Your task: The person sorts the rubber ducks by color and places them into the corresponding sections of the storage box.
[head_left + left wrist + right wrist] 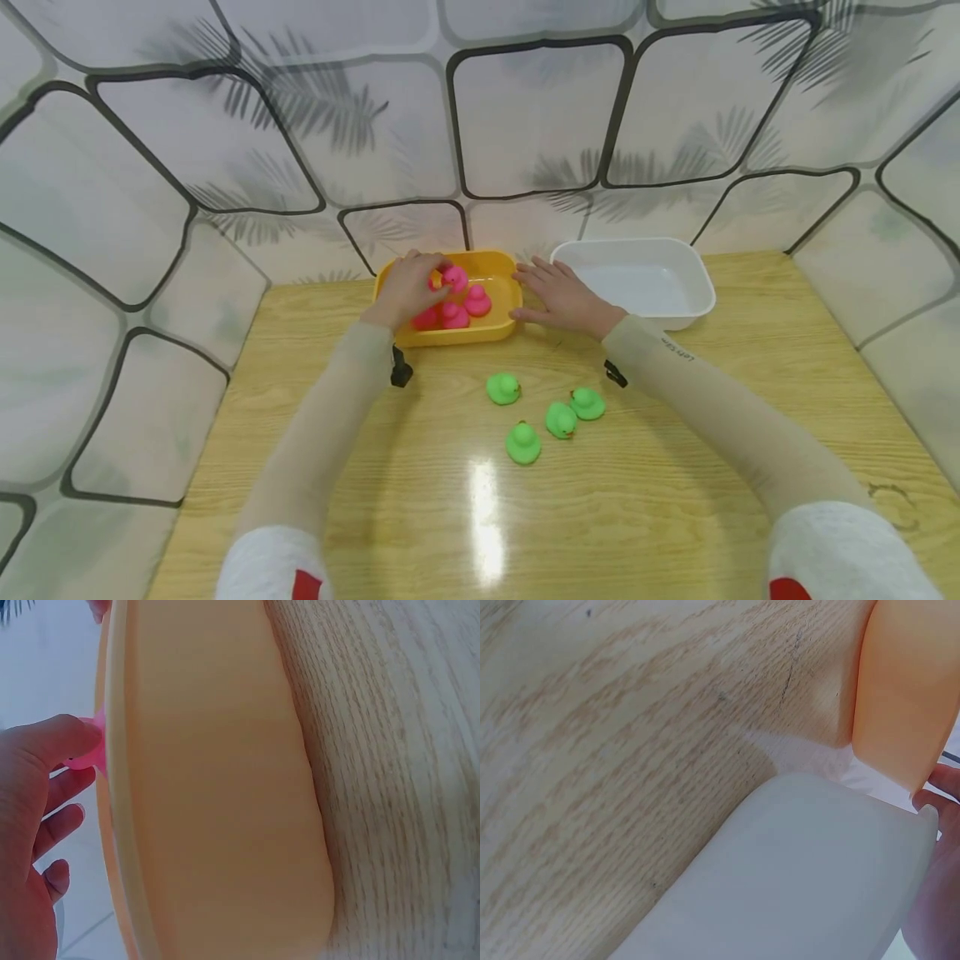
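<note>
My left hand (408,287) reaches over the yellow tray (498,327) and pinches a pink rubber duck (455,278) between thumb and forefinger. In the left wrist view the pinched duck shows just past the tray's rim, mostly hidden by the thumb. More pink ducks, such as one pink duck (477,301) at the middle, sit inside the tray. My right hand (558,296) has its fingers spread, the tips right at the tray's right rim. Beneath that hand is the left end of a white tray (633,279).
Several green rubber ducks lie on the wooden table (420,500) in front of the trays, among them a green duck (503,388) nearest the yellow tray and another green duck (522,443) nearest me. A patterned curtain (540,125) stands close behind the trays and along both sides.
</note>
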A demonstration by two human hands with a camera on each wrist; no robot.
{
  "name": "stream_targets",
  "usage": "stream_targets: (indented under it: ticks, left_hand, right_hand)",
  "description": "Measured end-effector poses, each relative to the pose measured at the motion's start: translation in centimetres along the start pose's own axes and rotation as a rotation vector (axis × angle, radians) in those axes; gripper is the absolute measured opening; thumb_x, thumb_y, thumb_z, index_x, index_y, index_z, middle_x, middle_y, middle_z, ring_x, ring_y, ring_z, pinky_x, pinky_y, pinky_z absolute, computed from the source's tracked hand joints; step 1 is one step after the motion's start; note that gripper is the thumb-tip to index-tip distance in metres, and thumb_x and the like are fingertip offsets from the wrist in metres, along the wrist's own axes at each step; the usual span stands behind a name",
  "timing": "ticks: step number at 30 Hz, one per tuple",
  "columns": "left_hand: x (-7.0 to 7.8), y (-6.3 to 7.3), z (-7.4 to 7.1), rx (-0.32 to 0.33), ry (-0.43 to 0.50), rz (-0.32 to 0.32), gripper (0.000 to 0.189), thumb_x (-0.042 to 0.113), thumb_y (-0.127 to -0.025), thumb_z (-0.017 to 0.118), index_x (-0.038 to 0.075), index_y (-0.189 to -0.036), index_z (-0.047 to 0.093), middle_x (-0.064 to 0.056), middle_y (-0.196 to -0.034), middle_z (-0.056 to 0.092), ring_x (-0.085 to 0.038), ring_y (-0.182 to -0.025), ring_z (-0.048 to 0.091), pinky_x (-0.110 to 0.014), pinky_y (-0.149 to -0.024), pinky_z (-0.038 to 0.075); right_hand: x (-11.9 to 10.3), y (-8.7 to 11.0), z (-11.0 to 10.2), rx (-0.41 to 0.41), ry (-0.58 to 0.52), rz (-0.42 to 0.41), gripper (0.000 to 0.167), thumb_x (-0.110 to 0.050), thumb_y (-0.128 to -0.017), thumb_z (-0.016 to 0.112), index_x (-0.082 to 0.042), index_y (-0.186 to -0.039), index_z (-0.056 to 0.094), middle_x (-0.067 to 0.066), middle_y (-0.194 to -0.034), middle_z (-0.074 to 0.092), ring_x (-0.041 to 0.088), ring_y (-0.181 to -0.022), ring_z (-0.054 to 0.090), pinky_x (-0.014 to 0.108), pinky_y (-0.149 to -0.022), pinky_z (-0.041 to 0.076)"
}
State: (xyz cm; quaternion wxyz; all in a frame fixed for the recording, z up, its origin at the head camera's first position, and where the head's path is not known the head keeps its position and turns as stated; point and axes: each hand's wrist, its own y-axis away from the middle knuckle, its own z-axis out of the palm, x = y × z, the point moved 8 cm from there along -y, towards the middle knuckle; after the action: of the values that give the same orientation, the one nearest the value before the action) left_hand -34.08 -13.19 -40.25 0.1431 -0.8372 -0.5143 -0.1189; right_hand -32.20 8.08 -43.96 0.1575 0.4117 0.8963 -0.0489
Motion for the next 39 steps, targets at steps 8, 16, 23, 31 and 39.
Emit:
stream_targets:
  ticks: [8, 16, 23, 31, 39]
  left_hand:
    - [-0.4, 0.2, 0.4, -0.018, -0.001, -0.012, 0.040, 0.024, -0.098, 0.073, 0.002, -0.131, 0.068, -0.013, -0.125, 0.072, -0.034, -0.109, 0.056, -0.050, -0.102, 0.042]
    - [-0.2, 1.0, 0.3, -0.034, 0.038, -0.005, 0.037, 0.023, -0.098, 0.072, 0.003, -0.130, 0.068, -0.013, -0.124, 0.072, -0.035, -0.116, 0.057, -0.052, -0.108, 0.039]
    - [1.0, 1.4, -0.2, -0.011, 0.035, 0.057, 0.033, 0.024, -0.098, 0.073, 0.003, -0.124, 0.071, -0.013, -0.119, 0.074, -0.035, -0.114, 0.064, -0.049, -0.109, 0.043]
    - [1.8, 1.7, -0.1, -0.054, 0.072, 0.047, 0.035, 0.026, -0.100, 0.071, 0.003, -0.126, 0.070, -0.012, -0.118, 0.073, -0.034, -0.111, 0.064, -0.048, -0.103, 0.047]
    - [2.7, 2.1, 0.1, -0.071, 0.088, 0.083, 0.036, 0.028, -0.101, 0.069, 0.003, -0.127, 0.070, -0.011, -0.120, 0.074, -0.031, -0.109, 0.067, -0.049, -0.102, 0.048]
  right_hand:
    - [0.0, 0.0, 0.0, 0.003, 0.012, 0.002, 0.079, -0.053, -0.104, 0.057, -0.003, -0.161, 0.033, 0.017, -0.170, 0.027, 0.039, -0.159, 0.011, 0.059, -0.127, 0.006]
    - [0.0, -0.1, 0.0, -0.017, 0.042, 0.005, 0.080, -0.056, -0.104, 0.055, -0.004, -0.161, 0.035, 0.017, -0.169, 0.028, 0.039, -0.159, 0.011, 0.060, -0.126, 0.005]
    - [-0.2, -0.2, -0.2, -0.025, 0.065, 0.001, 0.079, -0.056, -0.104, 0.054, -0.004, -0.161, 0.036, 0.017, -0.169, 0.028, 0.039, -0.159, 0.012, 0.060, -0.126, 0.004]
    - [-0.3, 0.6, -0.8, 0.018, 0.034, -0.022, 0.076, -0.052, -0.105, 0.055, -0.003, -0.160, 0.036, 0.020, -0.167, 0.032, 0.042, -0.157, 0.017, 0.058, -0.127, 0.007]
    - [-0.9, 2.1, -2.2, 0.175, 0.040, -0.142, 0.058, -0.036, -0.104, 0.063, 0.004, -0.145, 0.054, 0.022, -0.143, 0.058, 0.041, -0.134, 0.051, 0.055, -0.118, 0.033]
